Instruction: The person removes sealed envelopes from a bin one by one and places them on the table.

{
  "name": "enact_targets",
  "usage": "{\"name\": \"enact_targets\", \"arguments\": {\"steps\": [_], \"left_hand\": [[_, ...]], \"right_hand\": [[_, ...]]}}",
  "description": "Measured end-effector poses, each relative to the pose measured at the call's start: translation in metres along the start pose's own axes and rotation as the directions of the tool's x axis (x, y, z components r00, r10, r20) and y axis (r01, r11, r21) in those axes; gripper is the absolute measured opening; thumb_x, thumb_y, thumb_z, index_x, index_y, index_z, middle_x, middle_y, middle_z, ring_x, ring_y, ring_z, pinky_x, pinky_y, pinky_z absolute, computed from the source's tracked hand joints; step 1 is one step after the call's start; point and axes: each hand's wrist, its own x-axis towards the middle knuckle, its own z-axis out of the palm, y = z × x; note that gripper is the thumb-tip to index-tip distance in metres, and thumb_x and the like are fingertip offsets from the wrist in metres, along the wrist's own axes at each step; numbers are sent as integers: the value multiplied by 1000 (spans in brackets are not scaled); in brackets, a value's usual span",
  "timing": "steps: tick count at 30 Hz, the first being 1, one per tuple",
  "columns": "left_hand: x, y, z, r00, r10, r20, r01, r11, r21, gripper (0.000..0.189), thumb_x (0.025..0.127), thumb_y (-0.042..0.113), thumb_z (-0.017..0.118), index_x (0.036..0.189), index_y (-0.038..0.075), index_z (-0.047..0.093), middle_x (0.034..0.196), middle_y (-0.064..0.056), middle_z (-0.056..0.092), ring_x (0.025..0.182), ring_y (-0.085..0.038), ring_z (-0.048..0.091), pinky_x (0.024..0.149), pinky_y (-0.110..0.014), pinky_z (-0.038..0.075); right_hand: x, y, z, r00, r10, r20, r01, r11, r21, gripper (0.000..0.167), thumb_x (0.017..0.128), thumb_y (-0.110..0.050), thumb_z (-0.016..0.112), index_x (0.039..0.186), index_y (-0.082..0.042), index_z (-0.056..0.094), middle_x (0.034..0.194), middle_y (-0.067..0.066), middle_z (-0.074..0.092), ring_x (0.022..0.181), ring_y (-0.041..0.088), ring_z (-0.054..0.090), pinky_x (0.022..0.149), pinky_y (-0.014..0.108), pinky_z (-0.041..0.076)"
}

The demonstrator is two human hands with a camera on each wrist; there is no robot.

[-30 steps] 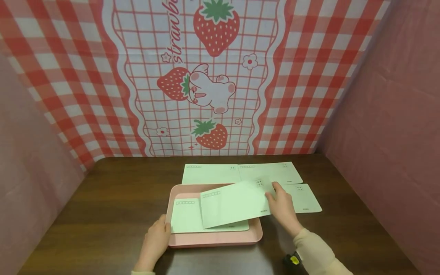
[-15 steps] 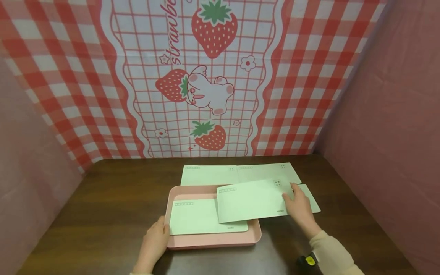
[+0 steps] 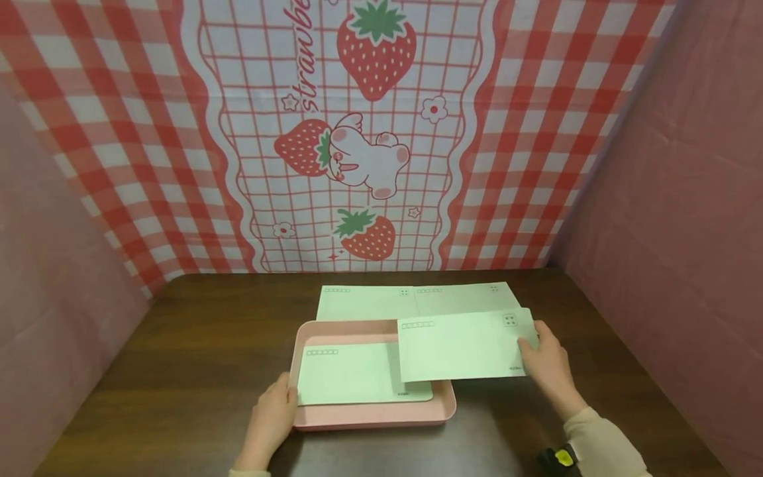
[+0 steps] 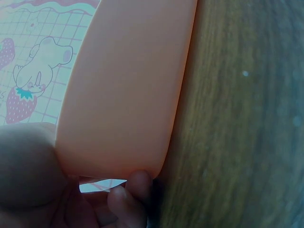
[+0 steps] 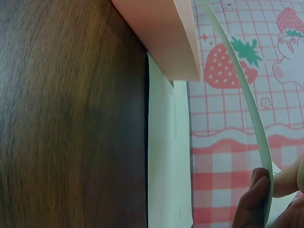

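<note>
A: Your right hand (image 3: 545, 366) pinches an envelope (image 3: 459, 348) by its right short edge, thumb on the printed face and fingers behind, parted only by the paper.

B: And your left hand (image 3: 270, 412) grips the tray (image 3: 372, 419) at its left wall.

A: That envelope should feel almost weightless to you. Expect thin, springy paper: in the right wrist view it looks bowed along its length, so count on its far end sagging or swinging.

B: Is your hold in a good place?

A: I'd say so. You're near the middle of that edge; a corner hold would likely let it twist on you. Pinch lightly, since it could crease, but not so lightly that the smooth faces slide.

B: Where does it lie from your fingers?

A: It reaches out to the left of your thumb, printed face toward you. Its free end hangs over the tray's right side, above the lower envelope (image 3: 348, 374) lying inside; a strip of backdrop (image 5: 213, 109) shows between the held paper and the tray in your right wrist view.
</note>
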Motion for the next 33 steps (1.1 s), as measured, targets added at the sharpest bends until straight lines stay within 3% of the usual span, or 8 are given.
{"name": "enact_targets", "arguments": {"steps": [8, 26, 33], "left_hand": [[0, -2, 1, 1000, 7, -13, -7, 1000, 7, 24, 89, 11, 42, 107, -2, 52, 93, -21, 60, 85, -43, 59, 65, -51, 44], [1, -1, 1, 1000, 22, -15, -22, 1000, 14, 23, 89, 10, 44, 107, -3, 51, 89, -19, 59, 79, -37, 59, 62, -49, 44], [1, -2, 2, 1000, 9, -14, -9, 1000, 7, 26, 89, 11, 43, 109, -3, 51, 92, -20, 60, 83, -40, 59, 64, -50, 45]], "right_hand": [[-3, 10, -10, 999, 34, -13, -34, 999, -1, 36, 92, -19, 41, 122, 2, 39, 116, 29, 49, 87, 34, 52, 62, 31, 39], [-9, 50, -37, 983, 182, -32, -183, 983, -19, 43, 91, -24, 38, 127, 2, 38, 122, 30, 45, 89, 34, 51, 60, 29, 37], [-9, 66, -49, 978, 206, -38, -207, 977, -54, 42, 90, -24, 37, 124, 1, 40, 113, 28, 49, 78, 30, 51, 55, 29, 36]]}}
